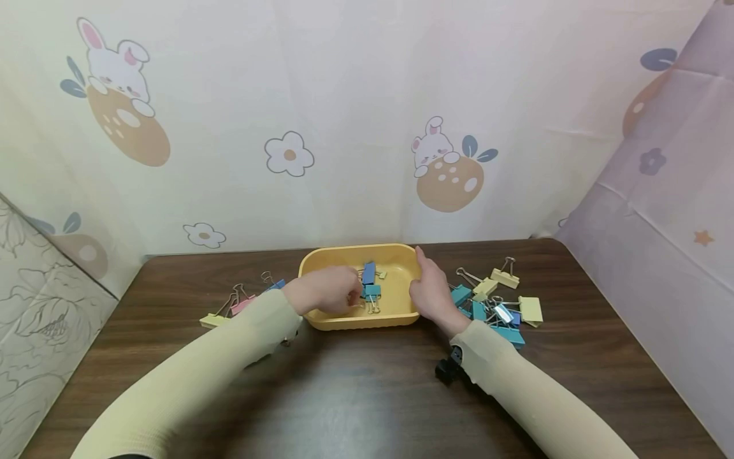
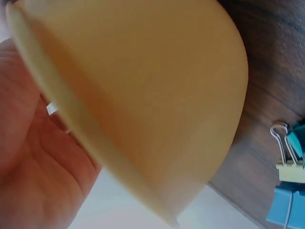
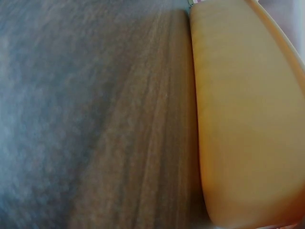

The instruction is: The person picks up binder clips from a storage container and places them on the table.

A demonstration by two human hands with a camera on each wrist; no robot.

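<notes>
A yellow tray (image 1: 360, 323) stands near the table's back edge, with several blue, teal and yellow binder clips (image 1: 369, 274) inside it. My left hand (image 1: 323, 288) reaches over the tray's left end, fingers bent downward beside those clips. Its fingertips are hidden in the head view. In the left wrist view the palm (image 2: 43, 167) shows beyond the rim, and the tray wall covers the fingers. At the tray's right end my right hand (image 1: 432, 290) grips the rim, its index finger stretched toward the back corner. The right wrist view catches only the tray's outer wall (image 3: 248, 124).
Right of the tray lies a loose pile of teal, yellow and blue binder clips (image 1: 507, 336). On the left are pink, yellow and blue clips (image 1: 215, 320), partly covered by my left arm. The brown table (image 1: 344, 408) meets a patterned curtain (image 1: 355, 210) behind.
</notes>
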